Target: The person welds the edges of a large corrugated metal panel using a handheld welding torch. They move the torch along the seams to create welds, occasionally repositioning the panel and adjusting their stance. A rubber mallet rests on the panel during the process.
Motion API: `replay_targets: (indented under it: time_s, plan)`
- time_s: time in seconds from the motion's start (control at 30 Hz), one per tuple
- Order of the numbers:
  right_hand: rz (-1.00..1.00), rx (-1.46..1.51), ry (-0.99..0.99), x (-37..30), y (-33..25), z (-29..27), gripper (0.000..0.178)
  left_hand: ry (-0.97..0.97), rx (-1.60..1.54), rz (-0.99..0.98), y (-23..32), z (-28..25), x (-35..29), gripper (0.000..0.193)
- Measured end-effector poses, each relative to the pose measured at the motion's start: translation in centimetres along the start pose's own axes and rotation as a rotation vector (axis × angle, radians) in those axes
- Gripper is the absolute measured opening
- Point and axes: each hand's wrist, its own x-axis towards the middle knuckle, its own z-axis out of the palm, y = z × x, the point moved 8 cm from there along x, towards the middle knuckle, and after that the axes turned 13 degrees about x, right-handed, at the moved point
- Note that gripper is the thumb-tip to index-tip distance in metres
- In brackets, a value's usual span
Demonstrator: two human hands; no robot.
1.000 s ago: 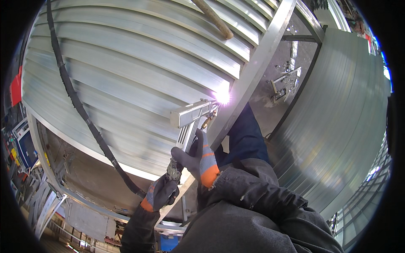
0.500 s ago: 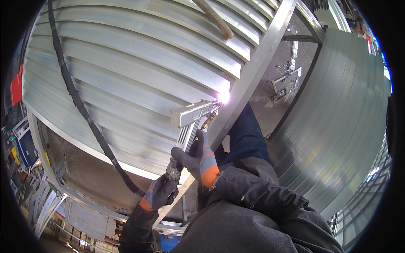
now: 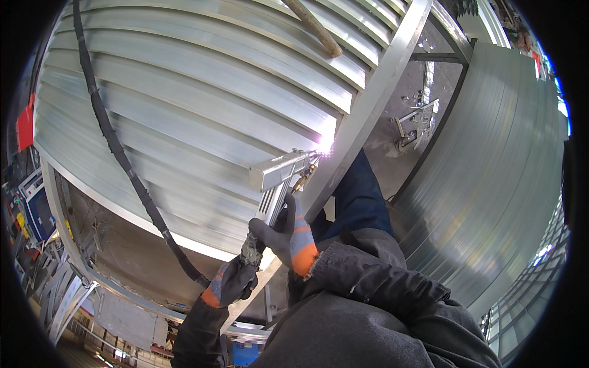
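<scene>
A silver handheld welding gun point(image 3: 279, 170) points at the seam where metal slats point(image 3: 184, 119) meet a flat metal frame bar point(image 3: 377, 92). Bright white-violet light glares at its tip and hides the contact point. My right hand point(image 3: 285, 236), in a grey and orange glove, is closed around the gun's grip. Lower and to the left, my gloved left hand point(image 3: 236, 283) closes on the dark wrapped cable point(image 3: 248, 251) just below the grip. Some of the fingers of both hands are hidden.
Across the slats at left runs a long black hose point(image 3: 116, 147). A brown rod point(image 3: 313, 27) lies on them at the top. To the right stands a broad stack of shiny metal profiles point(image 3: 485, 178). Metal scraps point(image 3: 414, 119) litter the floor beyond the bar.
The gun tip and its glare have shifted slightly down along the seam, toward me. Both hands keep their hold, and the hose has moved a little.
</scene>
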Motion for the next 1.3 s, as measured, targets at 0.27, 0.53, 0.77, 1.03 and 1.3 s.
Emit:
replay_targets:
  time_s: [0.27,0.53,0.77,1.03,1.3]
  plan:
    - [-0.017,-0.017,-0.004,-0.4,0.9,0.0,0.084,0.002,0.061,0.014,-0.7,-0.3,-0.5,0.030]
    - [-0.023,-0.046,0.001,-0.8,1.2,-0.2,0.083,-0.006,0.021,-0.018,-1.3,-0.2,-0.9,0.027]
    - [-0.044,-0.101,-0.005,-1.2,1.6,-0.3,0.085,-0.003,0.056,-0.039,-1.9,-0.3,-1.2,0.024]
    - [-0.013,-0.046,-0.027,-1.6,2.3,-0.2,0.085,-0.008,-0.018,-0.059,-3.0,-0.3,-1.7,0.024]
    - [-0.024,-0.061,-0.022,-1.7,2.9,-0.4,0.086,-0.009,-0.012,-0.067,-3.7,-0.4,-2.0,0.023]
